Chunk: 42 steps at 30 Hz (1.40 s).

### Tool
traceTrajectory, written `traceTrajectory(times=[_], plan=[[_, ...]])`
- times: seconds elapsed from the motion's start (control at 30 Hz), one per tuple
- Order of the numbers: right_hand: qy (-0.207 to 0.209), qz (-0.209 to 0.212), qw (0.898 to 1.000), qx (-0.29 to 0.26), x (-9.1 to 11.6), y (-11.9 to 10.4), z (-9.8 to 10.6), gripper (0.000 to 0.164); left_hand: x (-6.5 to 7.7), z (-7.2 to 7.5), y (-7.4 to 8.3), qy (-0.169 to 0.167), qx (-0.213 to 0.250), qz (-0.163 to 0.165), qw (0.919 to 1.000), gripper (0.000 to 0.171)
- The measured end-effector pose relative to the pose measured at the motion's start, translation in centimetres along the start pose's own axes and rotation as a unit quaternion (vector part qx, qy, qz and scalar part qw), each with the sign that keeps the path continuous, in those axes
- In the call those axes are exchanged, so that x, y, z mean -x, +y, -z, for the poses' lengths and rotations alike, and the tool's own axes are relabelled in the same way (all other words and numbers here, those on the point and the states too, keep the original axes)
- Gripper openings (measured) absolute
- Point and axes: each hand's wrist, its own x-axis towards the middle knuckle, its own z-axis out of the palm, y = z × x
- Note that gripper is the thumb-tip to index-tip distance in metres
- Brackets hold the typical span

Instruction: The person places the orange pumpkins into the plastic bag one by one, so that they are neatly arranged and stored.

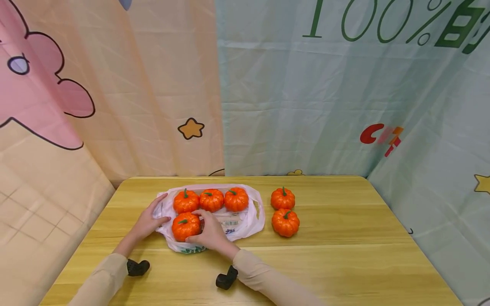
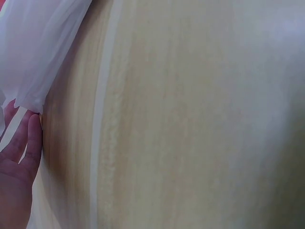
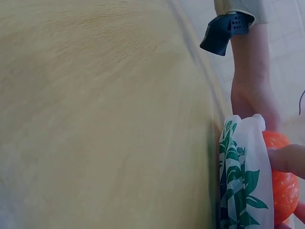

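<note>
A white plastic bag (image 1: pixel 250 223) with green leaf print lies spread on the table, its edges turned up like a tray. Three small orange pumpkins (image 1: pixel 211 200) form a row along its far side. My right hand (image 1: pixel 212 231) grips another pumpkin (image 1: pixel 186 227) at the bag's near left, thumb on the near side and fingers on the far side. My left hand (image 1: pixel 145 221) touches the bag's left edge, fingers spread and fairly straight. In the left wrist view, fingertips of the left hand (image 2: pixel 19 152) meet the bag's rim (image 2: pixel 43 57).
Two more pumpkins, one behind the other (image 1: pixel 283 198) (image 1: pixel 285 222), stand on the wooden table (image 1: pixel 325 263) right of the bag. Printed curtains (image 1: pixel 291 106) hang behind the table and at both sides. Black wrist devices (image 1: pixel 226 278) sit at both cuffs.
</note>
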Motion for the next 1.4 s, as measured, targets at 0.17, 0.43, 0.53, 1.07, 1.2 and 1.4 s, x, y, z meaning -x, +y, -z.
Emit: traceTrajectory(times=[0.17,0.43,0.53,1.07,1.2,1.4], plan=[[-0.007,0.015,1.000,-0.003,0.0,0.2,-0.3,0.066,0.0,-0.1,0.1,0.001,0.001,0.001,1.0000,0.080],[-0.017,0.020,0.999,-0.018,0.2,0.3,-0.5,0.066,0.1,-0.1,0.1,0.000,0.001,0.001,1.0000,0.079],[-0.017,0.020,0.999,-0.017,0.4,0.2,-0.4,0.065,0.1,-0.2,0.0,0.001,0.004,-0.003,1.0000,0.079],[0.018,0.026,0.999,-0.032,2.4,-0.1,2.6,0.065,0.3,-0.2,0.2,0.002,0.005,-0.015,0.9999,0.079],[0.041,0.049,0.998,-0.025,3.0,0.4,3.8,0.062,0.3,-0.2,0.2,-0.003,0.005,-0.012,0.9999,0.079],[0.089,0.084,0.992,-0.003,3.8,0.9,6.0,0.058,0.3,-0.1,0.5,-0.002,0.003,-0.010,0.9999,0.080]])
